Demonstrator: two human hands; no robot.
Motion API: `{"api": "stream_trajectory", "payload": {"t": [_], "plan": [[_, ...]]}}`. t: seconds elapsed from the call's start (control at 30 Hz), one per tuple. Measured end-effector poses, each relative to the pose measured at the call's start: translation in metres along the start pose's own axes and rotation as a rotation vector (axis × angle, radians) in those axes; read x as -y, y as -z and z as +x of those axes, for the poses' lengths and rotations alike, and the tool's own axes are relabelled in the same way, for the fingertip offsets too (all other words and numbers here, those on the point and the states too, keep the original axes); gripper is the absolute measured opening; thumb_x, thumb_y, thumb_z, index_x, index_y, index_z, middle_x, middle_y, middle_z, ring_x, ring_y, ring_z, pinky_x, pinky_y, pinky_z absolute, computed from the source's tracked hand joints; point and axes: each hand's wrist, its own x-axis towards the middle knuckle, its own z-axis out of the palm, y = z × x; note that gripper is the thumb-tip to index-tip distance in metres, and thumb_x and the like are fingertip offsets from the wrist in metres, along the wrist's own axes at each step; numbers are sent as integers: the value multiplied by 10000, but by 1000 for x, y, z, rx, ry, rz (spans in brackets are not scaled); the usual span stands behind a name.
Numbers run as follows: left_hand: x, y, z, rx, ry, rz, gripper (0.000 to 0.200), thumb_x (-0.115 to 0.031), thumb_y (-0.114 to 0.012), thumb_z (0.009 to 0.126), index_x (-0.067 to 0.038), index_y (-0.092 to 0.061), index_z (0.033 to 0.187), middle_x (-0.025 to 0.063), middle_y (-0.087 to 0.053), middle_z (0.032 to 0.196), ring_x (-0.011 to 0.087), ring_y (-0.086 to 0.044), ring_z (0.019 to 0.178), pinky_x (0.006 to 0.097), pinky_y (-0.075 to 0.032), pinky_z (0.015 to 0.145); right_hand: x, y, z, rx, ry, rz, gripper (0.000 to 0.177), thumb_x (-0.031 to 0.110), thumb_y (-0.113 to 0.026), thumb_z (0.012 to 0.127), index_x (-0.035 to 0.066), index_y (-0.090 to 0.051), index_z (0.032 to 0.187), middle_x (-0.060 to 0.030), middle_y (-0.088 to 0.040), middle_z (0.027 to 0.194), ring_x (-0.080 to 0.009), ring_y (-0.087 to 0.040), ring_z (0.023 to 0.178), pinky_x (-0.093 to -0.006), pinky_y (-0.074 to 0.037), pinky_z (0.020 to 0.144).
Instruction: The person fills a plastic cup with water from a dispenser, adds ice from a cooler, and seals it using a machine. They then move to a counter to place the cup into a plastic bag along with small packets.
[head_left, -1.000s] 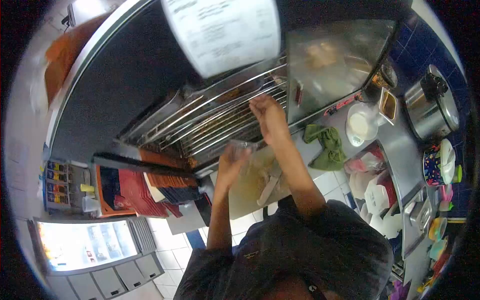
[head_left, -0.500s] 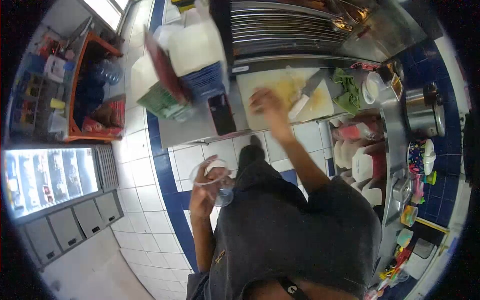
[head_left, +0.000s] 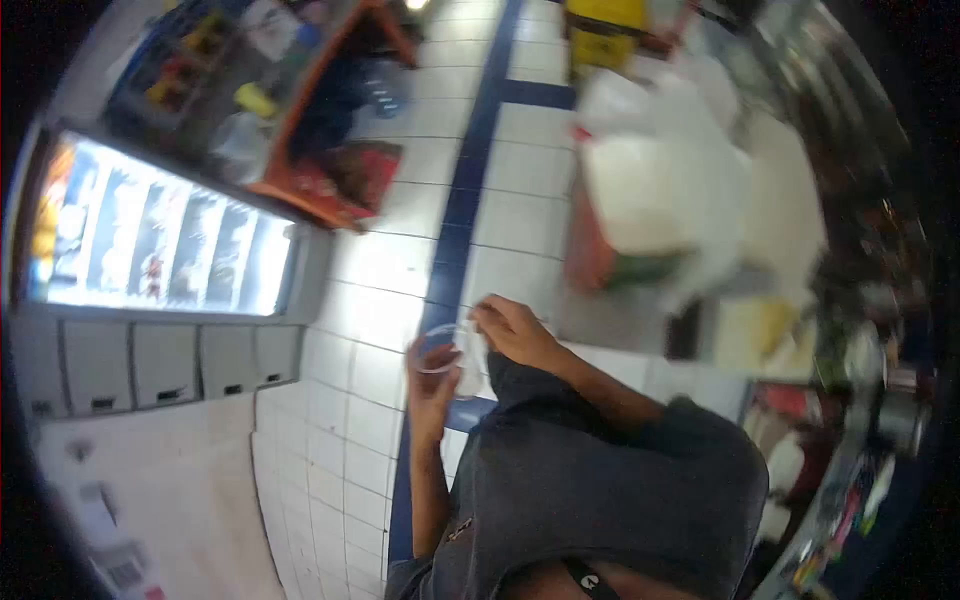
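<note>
My left hand [head_left: 431,392] is closed around a clear plastic cup [head_left: 440,350], whose round rim faces up toward me. Just right of the rim is my right hand [head_left: 517,332], its fingers bent and drawn together at the tips. A pale, see-through shape [head_left: 472,365] shows between the two hands, below the right fingertips; motion blur hides what it is. Both hands are in front of my dark shirt, above the tiled floor.
A steel counter [head_left: 600,322] on the right bears large white bags or cartons [head_left: 640,190], a dark phone [head_left: 685,335] and a cutting board [head_left: 738,340] with yellow bits. At left stand a lit display fridge [head_left: 165,235] and an orange shelf frame [head_left: 290,150].
My view has swung left, so the counter has shifted right in it. The right hand has left the cutting board and come to the cup in my left hand.
</note>
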Motion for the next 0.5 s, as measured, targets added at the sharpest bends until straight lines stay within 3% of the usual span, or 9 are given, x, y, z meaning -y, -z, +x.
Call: {"api": "stream_trajectory", "payload": {"t": [0.03, 0.07, 0.2, 0.43, 0.5], "plan": [[-3, 12, 21, -15, 25, -14, 759, 20, -688, 839, -86, -293, 1479, 172, -551, 1272, 263, -552, 1192, 376, -496, 951, -8, -9, 26, 11, -47, 18, 274, 245, -586, 982, -16, -591, 1064, -95, -653, 816, -135, -602, 669, -312, -502, 596], [-9, 22, 43, -30, 40, -15, 753, 58, -677, 826, -83, -302, 1463, 168, -548, 1265, 256, -544, 1197, 375, -487, 969, -7, -18, 50, 13, 28, -8, 266, 237, -592, 983, -9, -592, 1085, -88, -648, 808, -122, -598, 663, -289, -497, 582], [-51, 56, 131, 39, -10, 130, 788, -16, -763, 789, -43, -317, 1439, 172, -542, 1265, 260, -519, 1231, 377, -445, 1036, 17, -37, 134, 40, 62, 53, 226, 195, -602, 977, -10, -606, 1072, -61, -639, 785, -101, -592, 654, -264, -489, 570], [-81, 98, 297, 216, -153, 404, 835, -170, -828, 753, -14, -349, 1419, 177, -554, 1286, 263, -541, 1228, 377, -446, 1034, 32, -32, 271, -196, 51, 50, 146, 116, -607, 956, -10, -637, 1023, -23, -627, 744, -66, -582, 629, -233, -470, 550], [-92, 112, 346, 250, -203, 323, 872, -206, -846, 735, -16, -342, 1420, 192, -562, 1284, 285, -549, 1231, 386, -446, 1033, 39, -38, 321, -239, 55, 24, 137, 107, -611, 951, -9, -641, 1018, -24, -634, 747, -64, -582, 627, -230, -466, 551]]}}
